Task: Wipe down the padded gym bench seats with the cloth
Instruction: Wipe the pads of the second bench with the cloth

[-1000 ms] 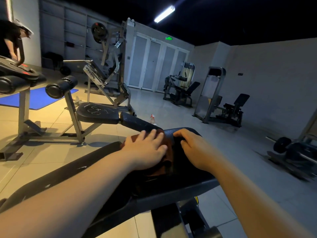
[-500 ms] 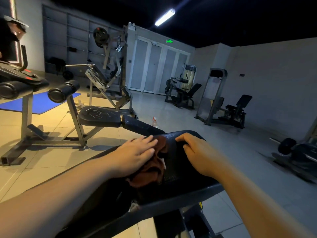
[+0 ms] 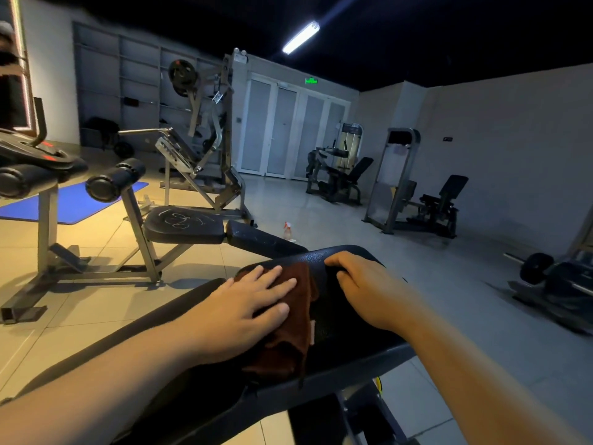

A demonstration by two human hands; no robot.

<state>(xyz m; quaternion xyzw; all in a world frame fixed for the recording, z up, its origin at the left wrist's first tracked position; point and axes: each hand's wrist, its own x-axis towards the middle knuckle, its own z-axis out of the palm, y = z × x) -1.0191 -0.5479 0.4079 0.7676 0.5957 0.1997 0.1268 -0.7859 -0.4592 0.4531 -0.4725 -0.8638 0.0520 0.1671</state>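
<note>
While watching the head camera, I'm seeing the left hand (image 3: 247, 303) lying flat, fingers straight and spread, pressing down on the brown cloth (image 3: 290, 345); nothing is pinched or gripped. The cloth is lying bunched on the black padded bench seat (image 3: 340, 335), partly under the palm, its near end hanging toward the seat's near edge. The right hand (image 3: 369, 290) is resting on the same pad just beside the cloth, close to the pad's far edge, fingers loosely bent and holding nothing. Both forearms are reaching in from the bottom corners. Beyond the pad, a spray bottle (image 3: 287, 231) is standing on the tiled floor. To the left, a second bench (image 3: 183, 224) is showing white streaks on its seat, with a blue mat (image 3: 73, 203) behind it.
</note>
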